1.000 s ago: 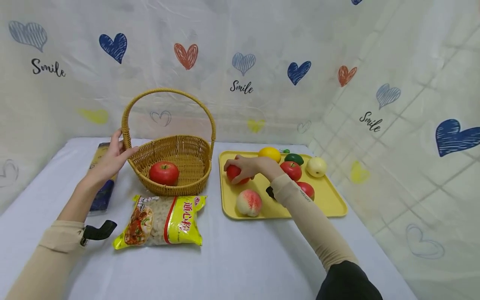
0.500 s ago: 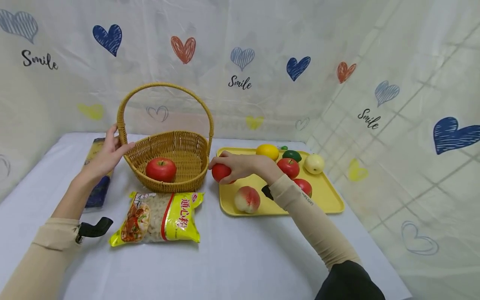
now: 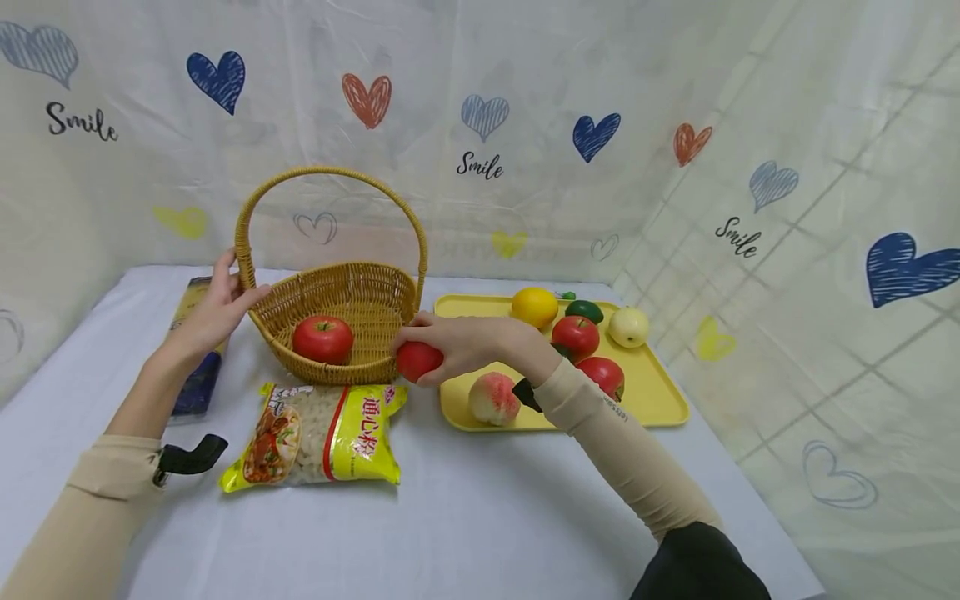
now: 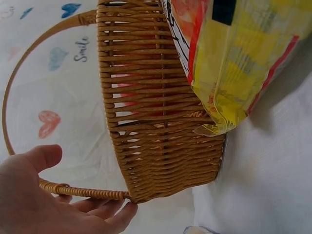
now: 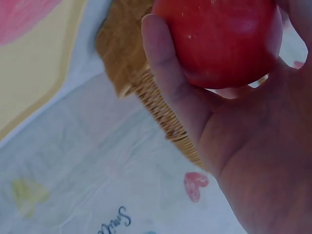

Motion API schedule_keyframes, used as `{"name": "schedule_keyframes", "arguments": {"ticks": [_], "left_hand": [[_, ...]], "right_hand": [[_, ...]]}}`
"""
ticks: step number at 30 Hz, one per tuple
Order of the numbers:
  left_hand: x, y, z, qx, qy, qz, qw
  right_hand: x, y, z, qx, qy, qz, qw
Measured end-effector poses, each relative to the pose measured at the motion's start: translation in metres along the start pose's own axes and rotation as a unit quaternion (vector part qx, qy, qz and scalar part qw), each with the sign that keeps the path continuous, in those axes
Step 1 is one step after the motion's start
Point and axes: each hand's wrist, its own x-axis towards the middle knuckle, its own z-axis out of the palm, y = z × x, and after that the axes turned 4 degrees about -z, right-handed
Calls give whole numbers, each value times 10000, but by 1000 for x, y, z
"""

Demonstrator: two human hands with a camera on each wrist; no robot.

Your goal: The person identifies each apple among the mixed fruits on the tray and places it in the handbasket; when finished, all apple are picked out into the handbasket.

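Note:
My right hand grips a red apple at the right rim of the wicker basket. In the right wrist view, my fingers and thumb curve round this apple, with the basket behind. Whether the apple touches the rim cannot be told. My left hand holds the left foot of the tall basket handle; in the left wrist view, its fingers pass behind the handle while the thumb stands off. Another red apple lies inside the basket.
The yellow tray holds a peach, red fruits, a lemon, a dark green fruit and a pale round fruit. A pasta bag lies before the basket; a flat blue-and-yellow packet lies left.
My right hand has lifted the apple from the tray's left end and carried it left to the basket's rim. My left hand keeps its place on the handle.

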Motion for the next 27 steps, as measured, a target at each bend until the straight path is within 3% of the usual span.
{"name": "schedule_keyframes", "arguments": {"ticks": [5,10,15,27], "left_hand": [[-1,2,0,10,25,1,10000],[-3,0,0,40,11,-47,10000],[-4,-3,3,16,-30,-98,9999],[-1,0,1,43,47,59,10000]], "right_hand": [[6,-18,0,-52,-19,-533,9986],[19,-30,-4,-27,306,-895,9955],[36,-30,-3,-410,673,-932,9925],[65,-25,-6,-1429,1006,-744,9818]]}}
